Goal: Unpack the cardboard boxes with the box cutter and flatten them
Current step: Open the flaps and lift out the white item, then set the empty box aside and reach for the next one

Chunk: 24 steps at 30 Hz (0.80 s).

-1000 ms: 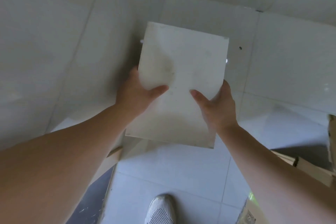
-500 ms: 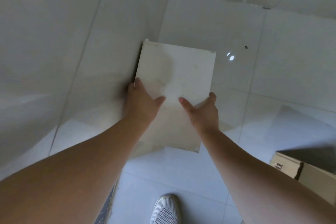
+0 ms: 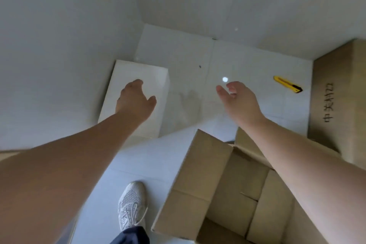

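White panel (image 3: 138, 77), released a moment ago, is now leaning against the wall; left hand (image 3: 134, 101) and right hand (image 3: 237, 101) are hovering apart, empty, leaving the open cardboard box (image 3: 208, 184) to flatten.

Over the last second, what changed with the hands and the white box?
Both hands let go of the white box: it went down from mid-air and now stands on the floor tiles against the wall. The left hand hovers open over it; the right hand has come away to the right, open and empty. The view now takes in an open cardboard box and the yellow box cutter. The shoe stayed planted.
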Each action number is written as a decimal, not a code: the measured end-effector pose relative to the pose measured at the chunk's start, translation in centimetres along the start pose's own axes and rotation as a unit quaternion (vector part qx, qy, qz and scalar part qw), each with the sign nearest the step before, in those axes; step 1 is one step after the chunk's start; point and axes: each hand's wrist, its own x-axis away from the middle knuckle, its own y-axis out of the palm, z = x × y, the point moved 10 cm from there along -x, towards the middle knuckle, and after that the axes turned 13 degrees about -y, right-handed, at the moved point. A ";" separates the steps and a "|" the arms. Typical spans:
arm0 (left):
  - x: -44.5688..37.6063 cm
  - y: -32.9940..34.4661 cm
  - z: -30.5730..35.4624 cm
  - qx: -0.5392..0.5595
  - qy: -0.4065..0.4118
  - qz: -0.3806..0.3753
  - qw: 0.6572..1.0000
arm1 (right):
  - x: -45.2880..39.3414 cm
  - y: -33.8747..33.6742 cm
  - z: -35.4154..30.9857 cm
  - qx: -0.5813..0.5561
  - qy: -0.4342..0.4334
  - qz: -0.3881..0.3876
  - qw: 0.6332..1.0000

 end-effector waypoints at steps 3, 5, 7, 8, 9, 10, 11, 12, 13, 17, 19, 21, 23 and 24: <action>7.0 -1.3 2.1 0.039 -0.019 0.022 0.999 | 3.8 -9.4 2.2 0.039 -0.016 0.011 0.999; 12.7 -1.3 2.5 0.052 -0.041 0.026 0.998 | 7.0 -14.4 3.8 0.062 -0.008 -0.007 0.998; 18.2 -0.9 2.9 0.053 -0.065 0.022 0.996 | 10.4 -18.9 4.9 0.075 -0.003 -0.036 0.997; 20.5 -0.7 3.2 0.060 -0.078 0.020 0.995 | 11.8 -21.1 5.2 0.085 -0.007 -0.045 0.995; 22.6 -0.5 3.7 0.073 -0.093 0.018 0.993 | 12.9 -23.4 5.3 0.098 -0.013 -0.048 0.994; 24.6 -0.4 4.3 0.090 -0.106 0.014 0.990 | 13.9 -25.7 5.3 0.113 -0.015 -0.047 0.992; 26.4 -0.2 4.9 0.111 -0.117 0.008 0.987 | 14.7 -27.7 5.2 0.129 -0.017 -0.045 0.991; 28.2 -0.1 5.6 0.131 -0.125 -0.002 0.983 | 15.4 -29.3 4.8 0.143 -0.019 -0.045 0.988; 29.9 -0.1 6.1 0.148 -0.127 -0.010 0.981 | 16.1 -30.5 4.4 0.157 -0.021 -0.045 0.986; 34.8 -1.3 6.1 0.206 -0.127 -0.013 0.970 | 18.0 -30.5 2.2 0.179 -0.035 -0.070 0.981; 35.4 -2.6 5.3 0.205 -0.117 0.001 0.972 | 18.6 -28.9 0.5 0.167 -0.057 -0.073 0.982; 35.7 -3.4 3.6 0.205 -0.131 0.015 0.970 | 19.2 -26.9 -1.1 0.158 -0.084 -0.084 0.980; 36.2 -4.0 2.4 0.204 -0.131 0.036 0.970 | 19.9 -24.9 -2.3 0.156 -0.105 -0.100 0.977; 36.5 -4.3 2.0 0.200 -0.130 0.051 0.970 | 20.2 -24.0 -2.8 0.160 -0.120 -0.113 0.973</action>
